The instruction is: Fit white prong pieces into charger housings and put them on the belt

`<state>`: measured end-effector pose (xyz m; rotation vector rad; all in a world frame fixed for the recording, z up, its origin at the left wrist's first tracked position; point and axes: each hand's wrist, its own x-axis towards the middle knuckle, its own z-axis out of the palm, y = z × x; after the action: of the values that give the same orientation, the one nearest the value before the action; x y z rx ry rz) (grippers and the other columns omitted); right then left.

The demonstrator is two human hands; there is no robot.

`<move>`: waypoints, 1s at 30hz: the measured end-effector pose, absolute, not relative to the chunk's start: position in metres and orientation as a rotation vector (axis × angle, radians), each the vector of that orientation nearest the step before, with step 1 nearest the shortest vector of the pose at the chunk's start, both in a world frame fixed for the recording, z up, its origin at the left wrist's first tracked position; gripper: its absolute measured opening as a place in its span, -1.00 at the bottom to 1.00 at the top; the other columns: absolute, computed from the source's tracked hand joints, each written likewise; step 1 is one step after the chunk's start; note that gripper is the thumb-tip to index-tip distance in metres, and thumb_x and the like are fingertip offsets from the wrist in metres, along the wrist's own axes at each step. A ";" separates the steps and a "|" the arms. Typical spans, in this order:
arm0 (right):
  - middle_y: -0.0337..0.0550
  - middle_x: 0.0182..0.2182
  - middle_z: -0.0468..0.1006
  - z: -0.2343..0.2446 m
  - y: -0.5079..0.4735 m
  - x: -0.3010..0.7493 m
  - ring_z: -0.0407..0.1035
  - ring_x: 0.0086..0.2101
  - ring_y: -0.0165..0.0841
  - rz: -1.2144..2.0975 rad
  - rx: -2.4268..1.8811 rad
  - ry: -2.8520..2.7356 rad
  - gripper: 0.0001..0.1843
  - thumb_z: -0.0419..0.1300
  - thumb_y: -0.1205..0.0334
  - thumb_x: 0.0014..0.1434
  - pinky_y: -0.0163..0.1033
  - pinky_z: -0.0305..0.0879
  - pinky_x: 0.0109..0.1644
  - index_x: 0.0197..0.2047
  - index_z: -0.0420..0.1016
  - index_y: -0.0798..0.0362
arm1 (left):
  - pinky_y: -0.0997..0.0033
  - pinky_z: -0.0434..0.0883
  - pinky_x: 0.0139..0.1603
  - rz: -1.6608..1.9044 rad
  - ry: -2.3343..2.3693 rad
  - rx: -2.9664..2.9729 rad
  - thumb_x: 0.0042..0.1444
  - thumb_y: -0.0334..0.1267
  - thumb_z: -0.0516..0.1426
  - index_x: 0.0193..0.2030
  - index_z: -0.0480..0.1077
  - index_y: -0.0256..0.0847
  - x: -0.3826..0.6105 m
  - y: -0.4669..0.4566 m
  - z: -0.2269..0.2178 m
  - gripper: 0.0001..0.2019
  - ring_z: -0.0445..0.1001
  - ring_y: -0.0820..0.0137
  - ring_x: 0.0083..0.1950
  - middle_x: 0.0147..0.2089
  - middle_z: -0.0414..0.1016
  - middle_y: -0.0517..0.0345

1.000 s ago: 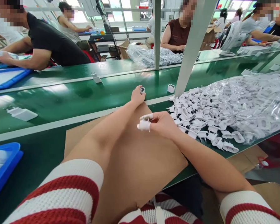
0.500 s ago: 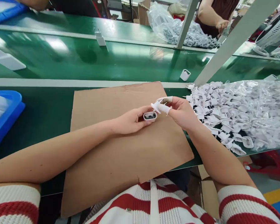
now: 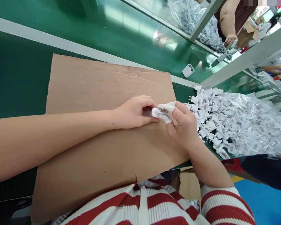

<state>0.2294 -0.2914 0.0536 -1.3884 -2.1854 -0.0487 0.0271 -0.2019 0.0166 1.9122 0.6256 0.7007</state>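
Note:
My left hand (image 3: 137, 113) is closed around a white charger housing, mostly hidden by the fingers; its open end faces right. In my right hand (image 3: 184, 123), thumb and index finger wear white finger cots and pinch a white plug cover (image 3: 155, 112). That cover is up against the housing's open end; whether it is seated in it, I cannot tell. Both hands are above a brown cardboard sheet (image 3: 89, 84) on the green bench. To the right of my right hand lies a heap of white plug covers (image 3: 210, 109) with metal pins on some.
Clear plastic bag (image 3: 259, 122) covers part of the heap. Another white housing (image 3: 188, 71) stands on the green conveyor belt (image 3: 131, 34) behind a pale rail. A slanted grey post (image 3: 243, 56) rises at the right. Across the belt, a co-worker's hand (image 3: 231, 40) is near more bagged parts.
My right hand has brought the plug cover onto the housing's open end, which showed dark inside before. The view has turned and shifted right; the blue tray at left is out of sight.

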 end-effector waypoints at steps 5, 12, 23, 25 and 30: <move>-0.04 -0.15 0.62 0.053 -0.291 0.229 0.54 -0.14 -0.19 -0.074 -1.391 -2.143 -0.67 0.14 0.37 0.37 -0.12 0.49 -0.15 0.13 0.57 -0.04 | 0.30 0.46 -0.09 0.660 0.616 1.930 0.16 -0.01 0.35 -0.16 0.57 -0.17 0.025 -0.201 0.017 -0.72 0.53 0.24 -0.10 -0.14 0.58 0.08; -0.04 -0.18 0.60 0.047 -0.285 0.231 0.54 -0.18 -0.18 -0.055 -1.402 -2.157 -0.71 0.17 0.34 0.34 -0.09 0.49 -0.17 0.07 0.59 -0.04 | 0.33 0.43 -0.14 0.676 0.629 1.988 0.18 0.00 0.33 -0.18 0.57 -0.17 0.026 -0.202 0.018 -0.72 0.52 0.27 -0.14 -0.18 0.56 0.09; -0.02 -0.17 0.59 0.051 -0.290 0.229 0.53 -0.17 -0.16 -0.070 -1.466 -2.137 -0.68 0.17 0.30 0.37 -0.09 0.44 -0.18 0.13 0.59 -0.07 | 0.32 0.45 -0.16 0.661 0.637 1.962 0.15 0.05 0.32 -0.22 0.57 -0.16 0.027 -0.201 0.020 -0.70 0.51 0.24 -0.15 -0.20 0.56 0.08; -0.03 -0.20 0.58 0.053 -0.289 0.227 0.52 -0.19 -0.17 -0.089 -1.482 -2.168 -0.70 0.16 0.30 0.38 -0.10 0.41 -0.18 0.11 0.60 -0.06 | 0.32 0.44 -0.17 0.665 0.636 1.962 0.15 0.04 0.32 -0.21 0.58 -0.16 0.027 -0.201 0.020 -0.70 0.51 0.24 -0.15 -0.20 0.56 0.08; -0.11 -0.36 0.48 0.060 -0.287 0.220 0.41 -0.32 -0.23 -0.249 -1.489 -2.214 -0.78 0.15 0.35 0.34 -0.16 0.26 -0.26 -0.08 0.62 -0.02 | 0.33 0.42 -0.18 0.667 0.636 1.965 0.14 0.01 0.32 -0.24 0.57 -0.17 0.027 -0.202 0.020 -0.72 0.50 0.24 -0.15 -0.21 0.55 0.08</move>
<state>0.2199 -0.2873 0.0600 -1.4887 -2.2138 -0.2485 0.0271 -0.2017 0.0202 1.9655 0.6362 0.6669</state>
